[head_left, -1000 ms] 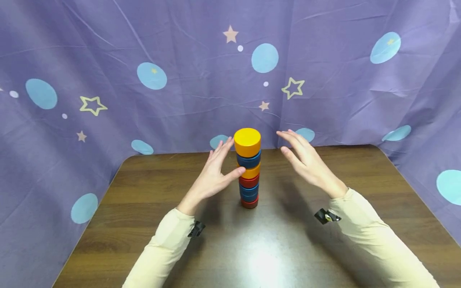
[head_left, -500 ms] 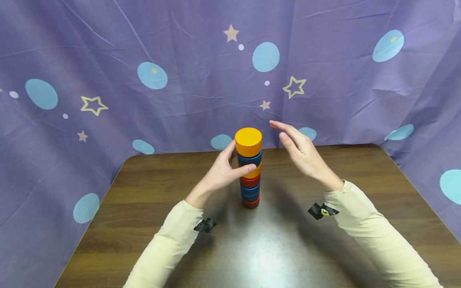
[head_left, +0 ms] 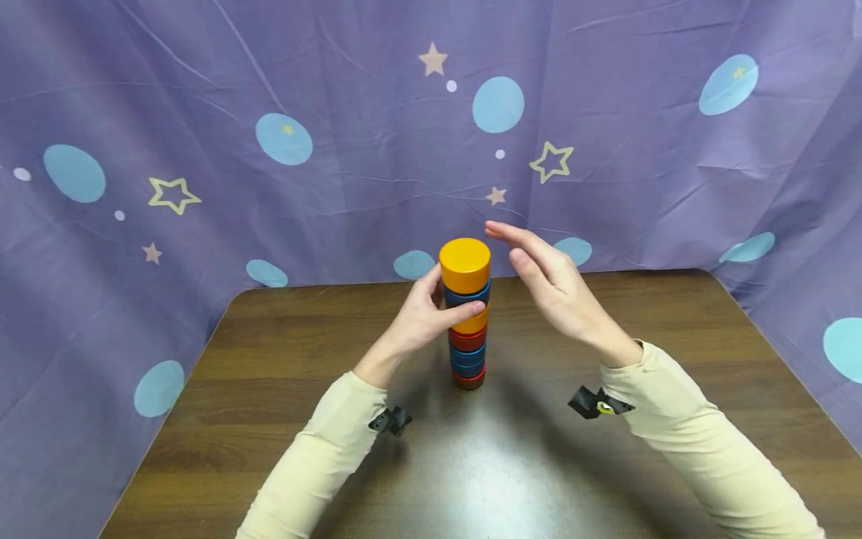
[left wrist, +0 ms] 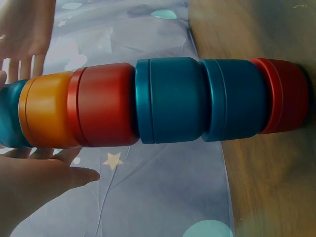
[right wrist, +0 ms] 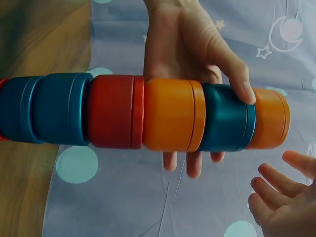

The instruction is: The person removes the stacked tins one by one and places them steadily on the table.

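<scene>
A tower of round stacking blocks [head_left: 467, 340] in red, blue and orange stands upright on the table, with an orange block [head_left: 465, 263] on top. My left hand [head_left: 420, 318] is around the upper part from the left, thumb across the front at the upper blue block [right wrist: 227, 118] and fingers behind. To the right of the top, my right hand [head_left: 562, 292] is held apart from the tower, fingers extended toward it and holding nothing. In the right wrist view the right hand's fingers [right wrist: 276, 187] spread beside the top block. The left wrist view shows the lower blocks [left wrist: 173, 101] aligned.
The brown wooden table [head_left: 303, 337] extends around the tower, with a bright glare patch in front. Directly behind its far edge hangs a purple curtain [head_left: 377, 172] with stars and blue spots. Small black devices [head_left: 390, 421] sit on both wrists.
My left hand has moved right and closed around the upper tower, its thumb now further across the front. My right hand has come left, nearer the top. The tower stays in place.
</scene>
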Motion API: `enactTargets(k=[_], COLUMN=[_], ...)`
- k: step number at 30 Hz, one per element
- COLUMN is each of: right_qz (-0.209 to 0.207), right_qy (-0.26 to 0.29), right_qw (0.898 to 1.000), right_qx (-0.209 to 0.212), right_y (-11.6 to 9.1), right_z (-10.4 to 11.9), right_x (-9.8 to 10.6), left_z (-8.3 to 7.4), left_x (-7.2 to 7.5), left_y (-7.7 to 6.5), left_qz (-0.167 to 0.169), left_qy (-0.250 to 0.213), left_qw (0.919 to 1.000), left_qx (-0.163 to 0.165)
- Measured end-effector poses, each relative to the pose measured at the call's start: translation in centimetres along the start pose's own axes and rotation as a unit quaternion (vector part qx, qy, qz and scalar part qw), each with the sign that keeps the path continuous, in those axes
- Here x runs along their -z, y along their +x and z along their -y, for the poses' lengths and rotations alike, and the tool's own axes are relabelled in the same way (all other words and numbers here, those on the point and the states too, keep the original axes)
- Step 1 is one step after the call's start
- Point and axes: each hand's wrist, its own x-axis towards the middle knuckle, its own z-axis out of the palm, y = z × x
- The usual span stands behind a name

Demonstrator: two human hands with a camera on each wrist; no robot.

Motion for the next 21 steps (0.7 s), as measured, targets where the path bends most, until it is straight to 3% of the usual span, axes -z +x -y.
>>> enactTargets(k=[12,21], right_qz=[0.025,0.084], right_qy=[0.002,0.043], right_qw=[1.0,0.995], right_qx=[0.001,-0.015], right_y=[1.3,2.4], right_z=[0.3,0.5], right_x=[0.1,0.6], left_z=[0.2,0.3], left_x=[-0.4,-0.6], left_y=[0.1,0.1], left_qz=[0.002,0.004], left_qy=[-0.008,0.001], left_qw=[0.9999,1.0], left_qx=[0.007,0.008])
